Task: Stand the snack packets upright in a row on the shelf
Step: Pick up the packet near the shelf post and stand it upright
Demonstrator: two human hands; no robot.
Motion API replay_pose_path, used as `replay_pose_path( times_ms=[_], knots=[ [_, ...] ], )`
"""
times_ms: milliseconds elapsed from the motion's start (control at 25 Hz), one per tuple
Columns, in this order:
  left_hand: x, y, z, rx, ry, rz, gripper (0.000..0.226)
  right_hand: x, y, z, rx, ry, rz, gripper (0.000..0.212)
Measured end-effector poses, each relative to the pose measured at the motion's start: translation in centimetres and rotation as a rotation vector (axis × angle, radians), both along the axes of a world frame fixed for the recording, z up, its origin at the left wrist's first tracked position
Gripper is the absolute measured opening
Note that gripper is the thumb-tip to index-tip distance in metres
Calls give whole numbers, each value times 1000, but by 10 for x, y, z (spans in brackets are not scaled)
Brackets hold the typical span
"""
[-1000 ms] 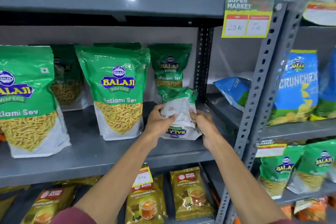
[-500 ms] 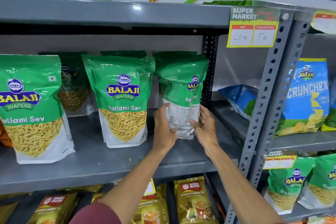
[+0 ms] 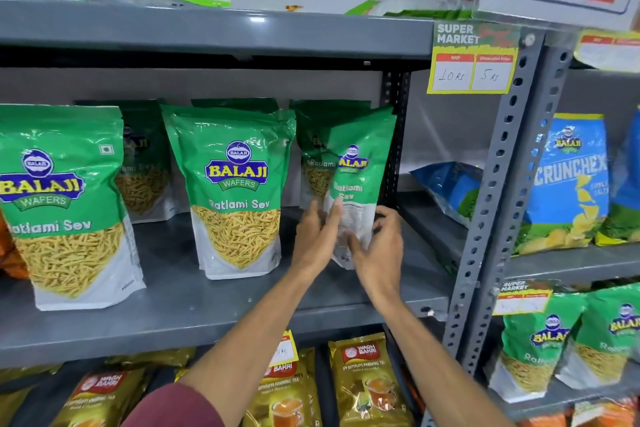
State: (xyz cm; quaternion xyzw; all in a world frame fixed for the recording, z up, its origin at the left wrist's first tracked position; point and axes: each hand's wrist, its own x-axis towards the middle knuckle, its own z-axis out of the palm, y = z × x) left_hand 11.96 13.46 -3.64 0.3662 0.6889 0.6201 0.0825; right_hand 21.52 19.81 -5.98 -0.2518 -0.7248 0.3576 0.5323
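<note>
Grey shelf (image 3: 166,308) w/ upright sev packets (image 3: 239,191)

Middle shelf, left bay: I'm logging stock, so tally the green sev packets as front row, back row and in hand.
Front-row packets: 2
Back-row packets: 3
Held packet: 1
Total: 6

The Ratlami Sev packets (image 3: 239,191) are glossy plastic film. Beneath them, the shelf (image 3: 194,308) is smooth grey-painted metal with a dull sheen.
</note>
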Motion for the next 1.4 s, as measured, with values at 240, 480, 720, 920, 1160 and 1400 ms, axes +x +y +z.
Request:
replay_pose_path(
  times_ms=[240, 480, 720, 920, 1160, 1400],
  knots=[
    [-18, 9, 0, 33, -173, -3, 19, 1, -22, -4, 24, -116, 352, 65],
    [-28, 31, 8, -85, -119, 211, 29, 9, 30, 1, -55, 2, -13, 51],
    [-23, 31, -15, -97, -39, 197, 42, 3, 44, -4, -390, -182, 239, 45],
    [-24, 26, -14, -140, -21, 197, 39, -1, 49, -6, -376, -241, 195, 40],
    [-13, 8, -18, -193, -2, 162, 43, 18, 47, -1, -354, -354, 181, 45],
    [10, -14, -20, -209, 31, 112, 46, 44, 37, -5, -308, -335, 174, 42]
  ],
)
